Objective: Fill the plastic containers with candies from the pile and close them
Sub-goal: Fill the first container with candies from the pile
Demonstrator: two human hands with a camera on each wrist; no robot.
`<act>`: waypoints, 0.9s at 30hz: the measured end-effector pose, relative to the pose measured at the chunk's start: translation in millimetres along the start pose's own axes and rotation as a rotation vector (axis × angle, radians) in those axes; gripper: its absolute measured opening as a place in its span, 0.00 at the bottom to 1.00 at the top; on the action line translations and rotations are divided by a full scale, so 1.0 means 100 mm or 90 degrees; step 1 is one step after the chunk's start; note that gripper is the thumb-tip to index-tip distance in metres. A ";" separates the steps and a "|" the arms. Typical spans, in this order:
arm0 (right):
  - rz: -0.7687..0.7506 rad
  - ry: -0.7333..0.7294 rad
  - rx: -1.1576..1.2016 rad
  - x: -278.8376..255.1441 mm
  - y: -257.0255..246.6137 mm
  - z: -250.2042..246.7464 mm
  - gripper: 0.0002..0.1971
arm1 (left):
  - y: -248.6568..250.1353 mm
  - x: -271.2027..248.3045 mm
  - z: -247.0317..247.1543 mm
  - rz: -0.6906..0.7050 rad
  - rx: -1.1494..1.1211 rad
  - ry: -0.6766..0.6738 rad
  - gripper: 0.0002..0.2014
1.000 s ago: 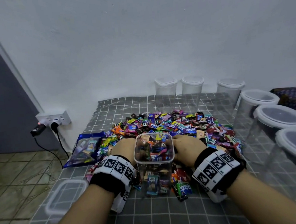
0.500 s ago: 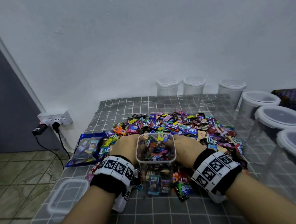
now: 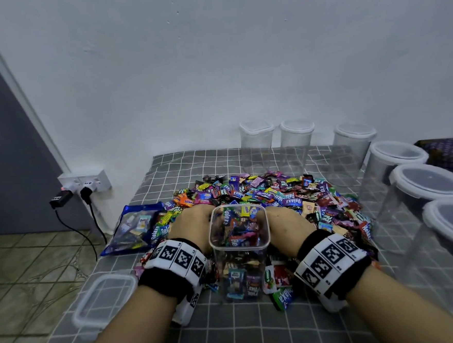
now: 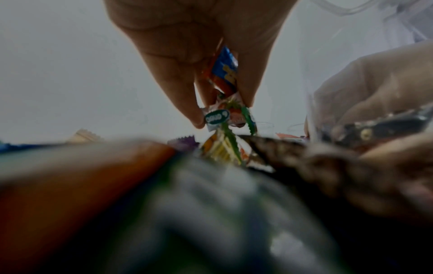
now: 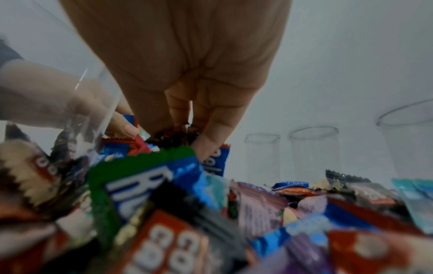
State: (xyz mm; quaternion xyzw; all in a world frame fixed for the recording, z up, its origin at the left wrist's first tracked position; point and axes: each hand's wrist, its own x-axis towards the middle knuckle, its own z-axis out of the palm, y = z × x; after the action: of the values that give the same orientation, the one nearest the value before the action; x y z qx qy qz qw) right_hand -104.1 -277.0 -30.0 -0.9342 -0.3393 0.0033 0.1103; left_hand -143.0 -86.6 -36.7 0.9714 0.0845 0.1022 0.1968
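Plastic container (image 3: 240,248) between left hand (image 3: 190,223) and right hand (image 3: 287,227), both gripping candies (image 3: 288,193).

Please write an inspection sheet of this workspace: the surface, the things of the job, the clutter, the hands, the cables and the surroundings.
Surface: grey checked cloth covers the table.
Job's things: open container, partly filled, stands at the near edge of the candy pile; its loose lid lies near left; six closed empty containers stand at the back and right.
Clutter: blue candy bag left of the pile.
Hands: left hand pinches candies; right hand has its fingers in the pile, grip unclear.
Cables: two black plugs with cables at the wall socket.
Surroundings: white wall, tiled floor.
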 end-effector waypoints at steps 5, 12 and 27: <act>0.035 0.060 0.057 0.01 0.07 0.01 0.07 | 0.07 -0.07 -0.07 0.015 -0.038 0.043 0.11; 0.064 0.138 0.098 -0.07 0.11 -0.09 0.06 | 0.06 -0.06 -0.08 0.014 -0.038 0.044 0.10; -0.095 0.447 0.223 -0.17 -0.25 -0.71 0.04 | 0.03 -0.05 -0.06 0.008 -0.057 0.076 0.10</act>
State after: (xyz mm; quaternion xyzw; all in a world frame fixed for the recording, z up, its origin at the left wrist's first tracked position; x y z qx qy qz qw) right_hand -127.1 -283.2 42.9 -0.8180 -0.3424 -0.2667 0.3775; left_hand -148.4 -87.9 -31.1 0.9544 0.0851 0.1646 0.2341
